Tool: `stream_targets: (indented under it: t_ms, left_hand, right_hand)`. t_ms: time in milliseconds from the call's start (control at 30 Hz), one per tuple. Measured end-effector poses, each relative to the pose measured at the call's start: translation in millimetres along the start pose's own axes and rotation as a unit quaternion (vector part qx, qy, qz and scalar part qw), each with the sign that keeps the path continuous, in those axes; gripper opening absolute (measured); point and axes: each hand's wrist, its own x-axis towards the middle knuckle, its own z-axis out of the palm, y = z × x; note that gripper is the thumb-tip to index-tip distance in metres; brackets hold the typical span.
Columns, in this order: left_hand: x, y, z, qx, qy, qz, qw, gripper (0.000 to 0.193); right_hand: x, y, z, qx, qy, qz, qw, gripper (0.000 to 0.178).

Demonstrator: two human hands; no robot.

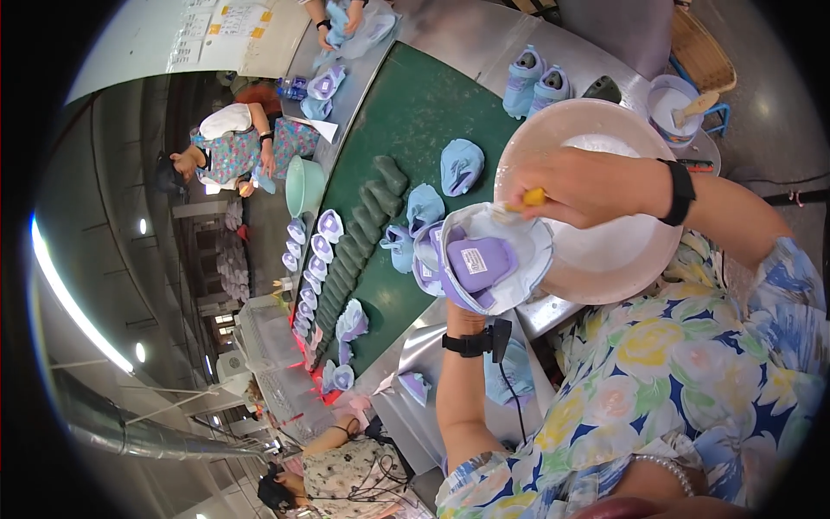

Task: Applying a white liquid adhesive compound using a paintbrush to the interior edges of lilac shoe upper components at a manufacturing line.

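Note:
My left hand (462, 317) holds up a white and lavender shoe upper (483, 260) from below; most of its fingers are hidden behind it. The upper's opening faces me and shows a purple inside piece with a white label. Closed round a small brush with a yellow handle (534, 197), my right hand (575, 186) is at the upper's far edge, where the bristles are blurred. Under my right hand is a wide pinkish basin (517, 143) with whitish liquid in it. More blue and lavender shoe uppers (425, 208) lie just left of the held one.
A green conveyor belt (406, 104) carries a row of dark grey foot-shaped forms (350, 253) and several uppers. Blue shoes (524, 82) stand beyond the basin, near a white bucket (671, 102) with a brush. Co-workers (238, 143) sit across the belt, at its far end and at lower left.

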Motion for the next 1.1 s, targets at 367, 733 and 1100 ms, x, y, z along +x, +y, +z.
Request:
stream_targets:
  t_ms: [367,733,1100]
  left_hand:
    - [7.5,-4.6,-40.1,0.39,-0.032,0.235,0.889,0.047]
    - [-0.6,53.4,-169.0,0.169,0.224,0.215,0.936,0.033]
    - [-27.1,145.4,-455.3,-0.166,0.448,0.338,0.811,0.043]
  right_hand:
    - [18.2,2.3,13.3,-0.033,0.09,0.068,0.993,0.024]
    - [20.2,-0.2,48.7,0.109,0.121,0.347,0.924,0.017]
    - [10.5,9.9,51.6,0.087,0.064,0.425,0.899,0.014]
